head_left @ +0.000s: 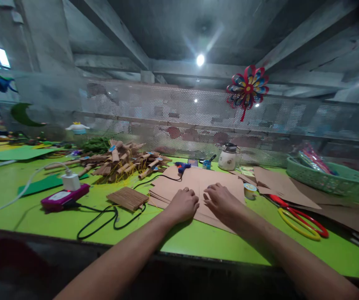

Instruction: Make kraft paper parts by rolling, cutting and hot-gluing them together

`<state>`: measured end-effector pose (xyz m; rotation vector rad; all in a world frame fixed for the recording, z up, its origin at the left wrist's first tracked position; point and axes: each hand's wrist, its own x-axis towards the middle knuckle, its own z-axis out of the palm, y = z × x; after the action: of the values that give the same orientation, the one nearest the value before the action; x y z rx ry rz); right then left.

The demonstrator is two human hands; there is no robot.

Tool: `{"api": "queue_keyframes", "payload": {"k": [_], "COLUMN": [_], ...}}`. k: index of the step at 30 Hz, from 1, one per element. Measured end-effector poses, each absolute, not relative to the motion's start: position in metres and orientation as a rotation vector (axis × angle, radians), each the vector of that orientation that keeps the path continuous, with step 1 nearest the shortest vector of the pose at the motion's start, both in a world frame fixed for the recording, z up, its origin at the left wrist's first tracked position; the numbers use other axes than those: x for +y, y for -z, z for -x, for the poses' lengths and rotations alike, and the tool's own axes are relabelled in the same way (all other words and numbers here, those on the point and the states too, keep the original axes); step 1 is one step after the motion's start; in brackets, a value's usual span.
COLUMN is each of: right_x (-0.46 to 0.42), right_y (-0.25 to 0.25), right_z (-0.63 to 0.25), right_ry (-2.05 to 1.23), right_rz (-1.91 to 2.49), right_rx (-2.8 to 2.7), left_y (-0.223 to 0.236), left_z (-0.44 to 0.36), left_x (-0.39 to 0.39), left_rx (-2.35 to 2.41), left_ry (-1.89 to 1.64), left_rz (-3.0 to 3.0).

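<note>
Brown cardboard sheets [212,175] lie in a loose stack on the green table, and both hands rest over them. My left hand [184,204] has its fingers curled together against the upper sheet; its fingertips are partly hidden, and I cannot see anything in them. Just to the right, my right hand [222,201] touches the same sheet with bent fingers held apart. A thin line runs down the cardboard between the two hands. Behind the left hand, a blue glue gun [184,168] lies at the sheets' far edge. A ridged brown cardboard piece [127,197] is left of the stack.
A heap of brown paper rolls [126,162] with yellow string sits at back left. Nearer is a purple power strip [65,198] with cables. Red-and-yellow-handled scissors [304,221], a small tub [249,191] and a green basket [332,179] are right. A white jug [228,159] stands behind.
</note>
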<state>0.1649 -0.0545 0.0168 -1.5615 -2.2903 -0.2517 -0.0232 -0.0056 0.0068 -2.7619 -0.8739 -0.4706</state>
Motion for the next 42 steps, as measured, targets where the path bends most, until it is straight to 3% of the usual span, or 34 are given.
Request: {"api": "queue_keyframes", "payload": {"k": [9,16,21,26,42], "right_x": [-0.049,-0.049,-0.046,-0.040,-0.039], "right_y": [-0.013,-0.010,0.002,-0.002,-0.003], "right_z": [-0.179,-0.193,-0.196,-0.196,-0.196], "right_ry": [0.366,0.380,0.423,0.254,0.136], "right_rz": [1.451,1.347,1.273,1.384,1.507], "right_rx": [-2.129,-2.111,-2.042,-1.940,-1.899], "left_y": [-0.011,-0.062,-0.089,-0.079,-0.069], "left_z": [0.026,0.067,0.166,0.240,0.228], "left_x": [0.000,0.009,0.016,0.019,0.045], "left_rx": [-1.143,-1.288,-1.436,-1.547,-1.466], "left_ry": [0.763,0.907,0.603,0.105,-0.285], "left_rz": [2.814,3.044,2.932,2.834,2.885]}}
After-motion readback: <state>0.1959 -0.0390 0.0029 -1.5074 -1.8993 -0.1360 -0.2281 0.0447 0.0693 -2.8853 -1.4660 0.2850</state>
